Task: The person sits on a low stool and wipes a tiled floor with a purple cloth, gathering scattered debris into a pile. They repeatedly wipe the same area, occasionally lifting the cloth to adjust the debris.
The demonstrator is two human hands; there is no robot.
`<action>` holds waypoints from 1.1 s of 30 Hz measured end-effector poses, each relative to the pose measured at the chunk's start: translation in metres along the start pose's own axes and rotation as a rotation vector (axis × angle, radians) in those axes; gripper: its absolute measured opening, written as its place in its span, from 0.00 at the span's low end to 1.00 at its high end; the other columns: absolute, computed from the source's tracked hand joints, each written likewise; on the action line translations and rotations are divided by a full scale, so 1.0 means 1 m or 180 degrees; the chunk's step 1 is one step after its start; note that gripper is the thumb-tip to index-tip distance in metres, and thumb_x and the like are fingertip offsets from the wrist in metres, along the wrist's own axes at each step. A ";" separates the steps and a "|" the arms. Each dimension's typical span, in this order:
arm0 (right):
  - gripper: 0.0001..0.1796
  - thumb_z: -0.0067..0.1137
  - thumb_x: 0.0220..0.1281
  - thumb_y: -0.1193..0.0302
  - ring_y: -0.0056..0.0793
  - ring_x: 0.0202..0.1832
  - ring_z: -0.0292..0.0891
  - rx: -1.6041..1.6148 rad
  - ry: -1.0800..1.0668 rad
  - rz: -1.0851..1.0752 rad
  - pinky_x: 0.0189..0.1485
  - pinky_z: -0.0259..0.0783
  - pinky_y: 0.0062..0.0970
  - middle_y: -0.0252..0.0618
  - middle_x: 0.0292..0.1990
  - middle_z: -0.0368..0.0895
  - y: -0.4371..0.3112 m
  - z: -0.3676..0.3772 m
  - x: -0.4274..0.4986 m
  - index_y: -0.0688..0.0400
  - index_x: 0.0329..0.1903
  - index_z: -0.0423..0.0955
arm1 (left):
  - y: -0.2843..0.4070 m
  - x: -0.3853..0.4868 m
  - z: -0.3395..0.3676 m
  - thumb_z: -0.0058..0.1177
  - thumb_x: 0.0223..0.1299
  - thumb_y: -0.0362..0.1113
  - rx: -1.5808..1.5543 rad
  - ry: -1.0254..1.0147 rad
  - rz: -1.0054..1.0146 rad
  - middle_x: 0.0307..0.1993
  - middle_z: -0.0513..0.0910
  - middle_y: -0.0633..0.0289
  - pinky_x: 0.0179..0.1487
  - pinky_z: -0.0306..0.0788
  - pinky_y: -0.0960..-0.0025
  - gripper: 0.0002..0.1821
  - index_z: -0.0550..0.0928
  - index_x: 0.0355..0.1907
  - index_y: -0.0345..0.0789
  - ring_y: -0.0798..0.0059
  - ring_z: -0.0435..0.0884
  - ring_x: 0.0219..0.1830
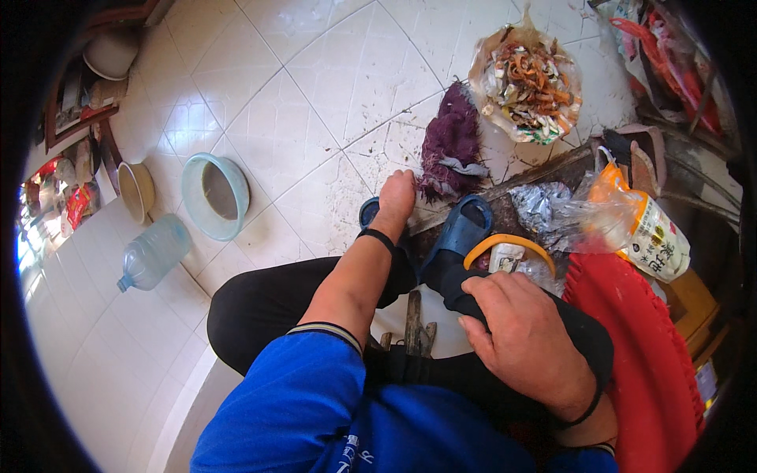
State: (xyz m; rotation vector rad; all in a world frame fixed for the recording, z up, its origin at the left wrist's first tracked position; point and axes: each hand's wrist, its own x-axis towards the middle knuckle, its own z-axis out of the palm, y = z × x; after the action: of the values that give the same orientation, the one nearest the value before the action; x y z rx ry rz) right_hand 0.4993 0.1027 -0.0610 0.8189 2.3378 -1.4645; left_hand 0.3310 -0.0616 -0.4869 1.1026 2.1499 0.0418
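My left hand point(397, 194) reaches down between my knees to the tiled floor, its fingers curled beside a ragged purple cloth point(452, 142). Whether those fingers pinch the cloth's edge or something small is hidden. My right hand point(523, 331) rests over my right leg point(582, 331), thumb apart from the fingers, and nothing shows in it. The cloth lies crumpled, with frayed edges and a grey patch. Just past it, a clear plastic bag point(482, 56) stands open, full of peels and scraps point(529, 83). Blue slippers point(464, 222) are on my feet.
Dirt specks lie on the floor tiles point(307, 154). To the left are a pale blue basin point(244, 195), a beige basin point(151, 192) and a large plastic bottle point(155, 254) on its side. On the right are an orange-rimmed container point(473, 249), a printed food bag point(659, 236) and red fabric point(633, 355).
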 end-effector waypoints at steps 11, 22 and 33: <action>0.20 0.70 0.63 0.72 0.54 0.48 0.80 -0.0054 0.0227 -0.0335 0.53 0.76 0.47 0.51 0.43 0.81 -0.032 0.002 -0.016 0.63 0.56 0.75 | 0.180 0.010 -0.178 0.65 0.72 0.32 -0.2877 0.1383 0.1207 0.35 0.91 0.53 0.42 0.82 0.63 0.08 0.83 0.46 0.31 0.66 0.90 0.35; 0.20 0.71 0.63 0.73 0.55 0.48 0.80 -0.0130 0.0270 -0.0308 0.52 0.76 0.46 0.51 0.43 0.81 -0.036 0.000 -0.020 0.63 0.54 0.75 | 0.137 0.002 -0.121 0.73 0.62 0.39 -0.0595 0.0826 0.1263 0.72 0.75 0.43 0.74 0.71 0.46 0.39 0.73 0.75 0.40 0.42 0.72 0.76; 0.21 0.71 0.63 0.73 0.52 0.49 0.80 0.0060 -0.0072 -0.0102 0.54 0.76 0.45 0.50 0.44 0.82 -0.023 -0.007 -0.006 0.63 0.56 0.76 | 0.092 0.034 -0.059 0.69 0.58 0.36 0.0249 -0.0160 0.0875 0.57 0.79 0.48 0.56 0.83 0.47 0.25 0.80 0.59 0.44 0.42 0.83 0.57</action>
State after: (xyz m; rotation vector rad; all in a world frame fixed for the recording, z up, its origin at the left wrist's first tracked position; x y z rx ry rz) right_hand 0.4916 0.0991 -0.0380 0.7688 2.3344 -1.5029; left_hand 0.3468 0.0381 -0.4323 1.4233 1.9568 0.0557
